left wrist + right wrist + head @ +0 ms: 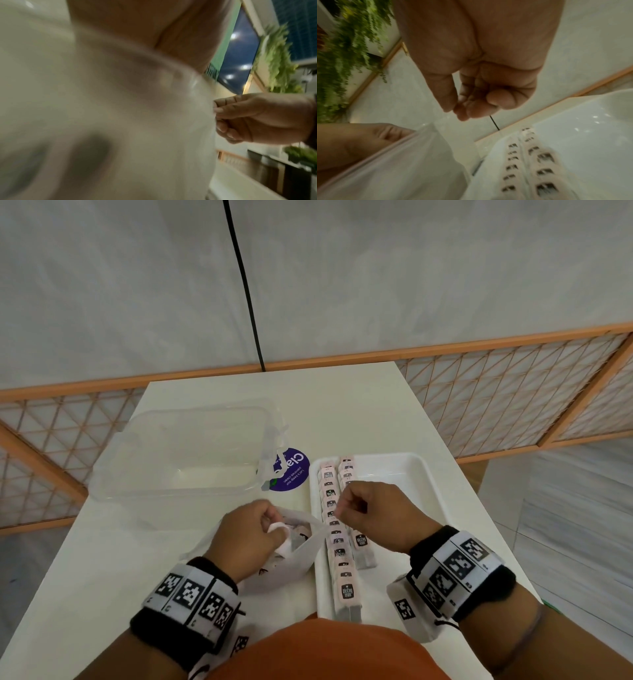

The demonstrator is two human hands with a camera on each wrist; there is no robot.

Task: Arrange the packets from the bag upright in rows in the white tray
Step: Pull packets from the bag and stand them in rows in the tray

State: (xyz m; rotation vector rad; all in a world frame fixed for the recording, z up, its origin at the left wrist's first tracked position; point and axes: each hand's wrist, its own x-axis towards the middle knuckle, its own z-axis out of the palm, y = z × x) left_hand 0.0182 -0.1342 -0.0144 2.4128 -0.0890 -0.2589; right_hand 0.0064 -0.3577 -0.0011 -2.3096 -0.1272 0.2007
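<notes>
A white tray (pixel 404 501) lies on the right of the table, with two rows of pink packets (pixel 337 542) standing upright along its left side. The same rows (pixel 539 169) appear blurred in the right wrist view. A translucent bag (pixel 294 566) lies just left of the tray with more packets inside. My left hand (pixel 270 518) reaches into the bag's mouth, fingers curled round a pale pink packet (pixel 285 544). My right hand (pixel 342 508) hovers over the rows and pinches the bag's (pixel 102 108) edge between thumb and fingers (pixel 217 108).
An empty clear plastic tub (pixel 185 453) stands at the back left, with a purple round sticker (pixel 293 474) between it and the tray. The tray's right half holds nothing. A wooden lattice rail (pixel 513 392) runs behind the table, and a black cable (pixel 246 296) hangs down the wall.
</notes>
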